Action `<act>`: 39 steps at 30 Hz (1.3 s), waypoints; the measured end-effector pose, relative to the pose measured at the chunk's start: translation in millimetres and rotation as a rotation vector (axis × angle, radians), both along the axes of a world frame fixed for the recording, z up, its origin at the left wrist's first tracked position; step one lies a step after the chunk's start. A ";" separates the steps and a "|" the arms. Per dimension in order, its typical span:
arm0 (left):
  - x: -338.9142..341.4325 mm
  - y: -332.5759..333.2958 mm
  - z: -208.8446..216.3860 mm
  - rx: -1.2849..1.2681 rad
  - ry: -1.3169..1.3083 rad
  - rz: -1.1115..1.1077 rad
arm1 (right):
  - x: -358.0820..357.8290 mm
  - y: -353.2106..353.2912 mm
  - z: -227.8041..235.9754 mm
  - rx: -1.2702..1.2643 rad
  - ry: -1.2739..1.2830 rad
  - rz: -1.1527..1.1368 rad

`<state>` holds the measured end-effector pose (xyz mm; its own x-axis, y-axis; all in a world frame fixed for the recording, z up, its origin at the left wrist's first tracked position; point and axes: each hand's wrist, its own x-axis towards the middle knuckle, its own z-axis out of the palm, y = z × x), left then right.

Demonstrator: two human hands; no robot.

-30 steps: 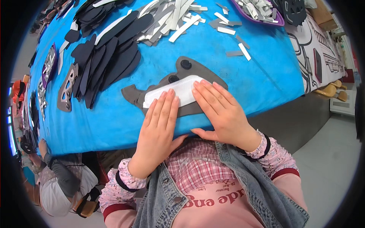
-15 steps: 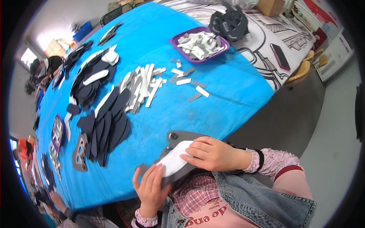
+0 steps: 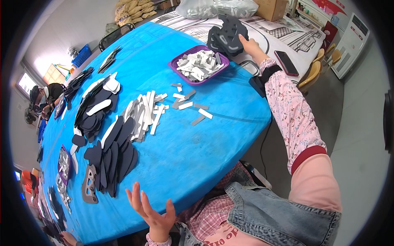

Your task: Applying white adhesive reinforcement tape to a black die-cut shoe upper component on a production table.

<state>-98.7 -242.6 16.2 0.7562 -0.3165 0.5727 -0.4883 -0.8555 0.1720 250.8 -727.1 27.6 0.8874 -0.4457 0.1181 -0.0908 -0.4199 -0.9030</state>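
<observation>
My left hand point(image 3: 155, 213) is raised over the near table edge, empty, with its fingers spread. At the far right, my outstretched right hand point(image 3: 253, 47) grips the edge of a dark cut-out foam piece point(image 3: 234, 28) on a pile of similar pieces; some of its fingers are hidden. Beside that pile stands a purple basket point(image 3: 172, 66) full of short white and grey strips. Left of centre lie a fan of dark foam pads point(image 3: 110, 164) and a heap of longer strips point(image 3: 145, 112). A grey piece with cut-out openings point(image 3: 91, 193) lies left of the pads.
Blue sheeting point(image 3: 197, 151) covers the table. A phone point(image 3: 286, 62) lies on the white patterned cover beyond my right arm. More dark and white pads point(image 3: 93, 117) are stacked further left. Another person's hand point(image 3: 69, 238) shows at the lower left; yellow chairs point(image 3: 312, 76) stand right.
The grey piece with the white pad has left the space between my hands. My right hand has reached out to the far pile; my left hand has let go and opened.
</observation>
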 end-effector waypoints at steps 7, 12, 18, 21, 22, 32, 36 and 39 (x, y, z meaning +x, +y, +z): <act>16.0 10.7 14.0 -0.126 0.035 0.066 | -4.7 12.3 -25.1 0.488 -0.132 0.216; 53.7 70.2 15.2 -0.050 -0.010 0.369 | 2.5 -6.5 -22.5 0.667 -0.007 0.158; 93.1 158.5 -3.2 -0.077 0.210 0.493 | -9.4 -22.2 -29.3 0.664 -0.063 0.310; 111.2 190.6 -14.1 -0.090 0.263 0.511 | -9.1 -26.3 -33.5 0.627 -0.109 0.096; 116.3 198.8 -16.6 -0.078 0.289 0.524 | -7.7 -27.0 -33.6 0.580 -0.136 0.085; 131.1 238.7 9.1 0.049 0.623 0.430 | -86.6 43.6 -8.4 0.056 -0.334 0.402; 122.3 274.5 -8.3 -0.277 0.387 0.424 | -124.7 86.0 -2.6 0.000 -0.239 0.546; 115.1 331.5 -9.1 -0.329 0.444 0.632 | -141.2 103.5 1.4 -0.122 -0.151 0.612</act>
<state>16.4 88.9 7.1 0.9122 0.3732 0.1691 0.2377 -0.8182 0.5235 109.6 -623.6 29.0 0.9465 0.1611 0.2795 0.3226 -0.4555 -0.8298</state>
